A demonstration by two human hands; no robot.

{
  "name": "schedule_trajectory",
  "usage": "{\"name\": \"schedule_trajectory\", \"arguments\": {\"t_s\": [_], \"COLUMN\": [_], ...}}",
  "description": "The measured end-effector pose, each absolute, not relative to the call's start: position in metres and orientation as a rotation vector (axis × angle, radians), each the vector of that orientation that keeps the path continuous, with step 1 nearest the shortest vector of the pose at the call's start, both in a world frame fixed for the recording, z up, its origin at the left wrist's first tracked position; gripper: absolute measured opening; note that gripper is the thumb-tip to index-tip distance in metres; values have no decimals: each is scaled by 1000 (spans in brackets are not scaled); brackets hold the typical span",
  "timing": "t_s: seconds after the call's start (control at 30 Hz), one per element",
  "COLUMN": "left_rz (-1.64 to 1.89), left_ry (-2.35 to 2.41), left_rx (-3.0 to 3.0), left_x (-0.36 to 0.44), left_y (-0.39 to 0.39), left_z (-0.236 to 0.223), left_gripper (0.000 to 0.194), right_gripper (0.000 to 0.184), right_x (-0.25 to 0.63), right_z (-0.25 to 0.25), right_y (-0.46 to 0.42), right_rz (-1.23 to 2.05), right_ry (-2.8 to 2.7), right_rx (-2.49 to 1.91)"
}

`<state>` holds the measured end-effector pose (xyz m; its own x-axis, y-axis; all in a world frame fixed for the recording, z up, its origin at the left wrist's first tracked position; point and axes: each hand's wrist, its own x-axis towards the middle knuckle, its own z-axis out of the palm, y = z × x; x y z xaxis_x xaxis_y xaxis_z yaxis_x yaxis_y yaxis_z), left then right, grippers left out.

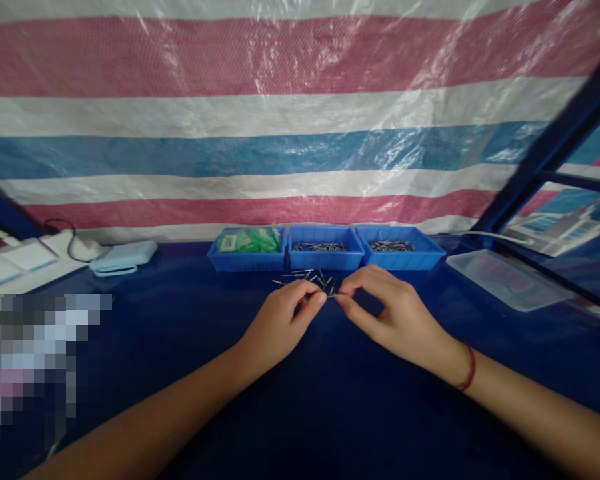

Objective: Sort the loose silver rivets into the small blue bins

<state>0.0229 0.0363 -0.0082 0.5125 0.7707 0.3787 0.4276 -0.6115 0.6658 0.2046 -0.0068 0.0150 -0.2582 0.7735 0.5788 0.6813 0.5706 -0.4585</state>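
Between my two hands is a small, thin metal rivet (331, 295), lying roughly level. My left hand (291, 310) pinches its left end between thumb and forefinger. At the other end, the thumb and fingertips of my right hand (387, 303) are closed on it, with a red cord around that wrist. Just beyond my fingertips, several loose rivets (307, 274) lie scattered on the dark blue tabletop (320, 407). Behind them stands a blue bin (325, 260) with more rivets inside.
A left bin (247, 262) holds green plastic packets; a right bin (405, 260) holds rivets. Further right lies a clear plastic lid (510, 283). A light blue case (123, 257) and white power strip (27, 261) are at left. A striped sheet (280, 157) hangs behind.
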Motion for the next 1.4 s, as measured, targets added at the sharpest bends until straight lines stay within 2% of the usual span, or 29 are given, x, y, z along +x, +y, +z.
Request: {"name": "schedule_trajectory", "arguments": {"t_s": [0.1,0.3,0.53,1.0,1.4], "left_rz": [977,947,910,666,523], "left_ry": [1021,1034,1088,1557,1612], "left_rx": [2171,2137,2230,2640,2713], "left_x": [23,22,20,-1,-8], "left_y": [35,35,36,62,70], "left_z": [-8,-9,-4,-11,-11], "left_gripper": [17,21,16,31,26], "right_gripper": [11,19,24,17,13], "right_x": [223,297,344,268,218], "right_z": [25,33,16,35,-2], "right_y": [2,35,49,24,10], "right_rz": [-63,-434,-661,-540,-48], "right_ry": [-2003,-1509,-1563,-1872,-2135], "right_rx": [-1209,-1624,-2000,-1491,-1315]}}
